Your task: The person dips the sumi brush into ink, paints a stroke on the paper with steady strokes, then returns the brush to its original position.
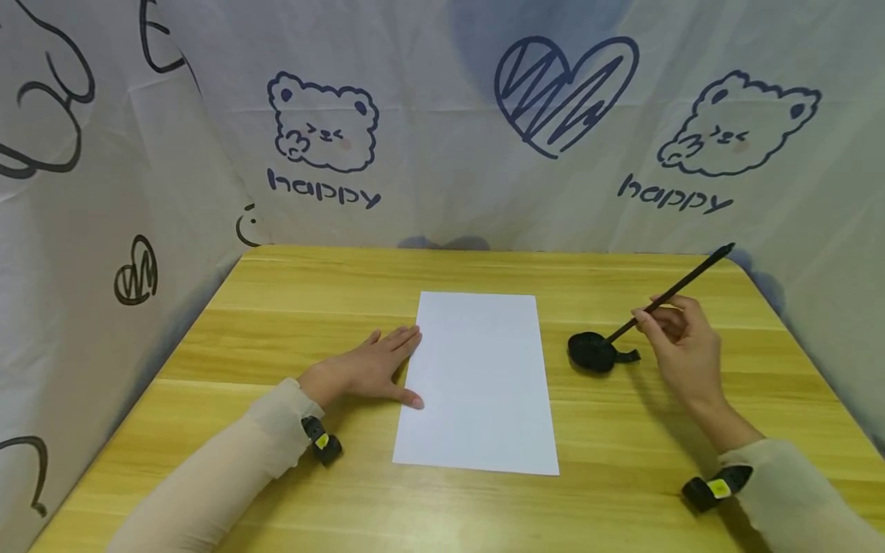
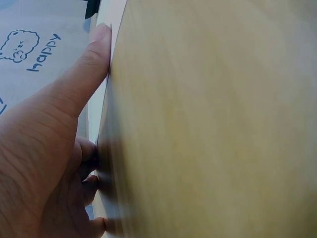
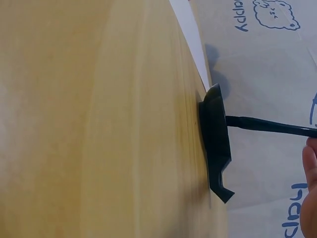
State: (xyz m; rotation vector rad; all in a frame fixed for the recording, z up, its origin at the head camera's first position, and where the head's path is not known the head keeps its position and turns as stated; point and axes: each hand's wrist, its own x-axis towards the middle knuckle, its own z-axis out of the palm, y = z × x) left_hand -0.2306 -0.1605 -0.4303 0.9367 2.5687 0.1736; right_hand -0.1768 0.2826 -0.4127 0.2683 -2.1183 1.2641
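A blank white sheet of paper (image 1: 478, 384) lies upright on the table in the head view. My left hand (image 1: 369, 369) rests along its left edge, fingers spread, with fingertips and thumb tip on the paper. In the left wrist view the thumb (image 2: 91, 59) reaches to the sheet's edge. To the right of the paper sits a small black dish (image 1: 591, 352) with a short handle sticking out. My right hand (image 1: 684, 346) pinches a long dark brush (image 1: 681, 284) mid-shaft; its lower end points down into the dish, the bristles hidden inside.
The wood-grain table (image 1: 311, 284) runs back to a white cloth backdrop (image 1: 442, 153) printed with bears, a heart and "happy". More cloth hangs at both sides. Each wrist wears a small black camera, the left wrist camera (image 1: 323, 442) near the paper's lower left.
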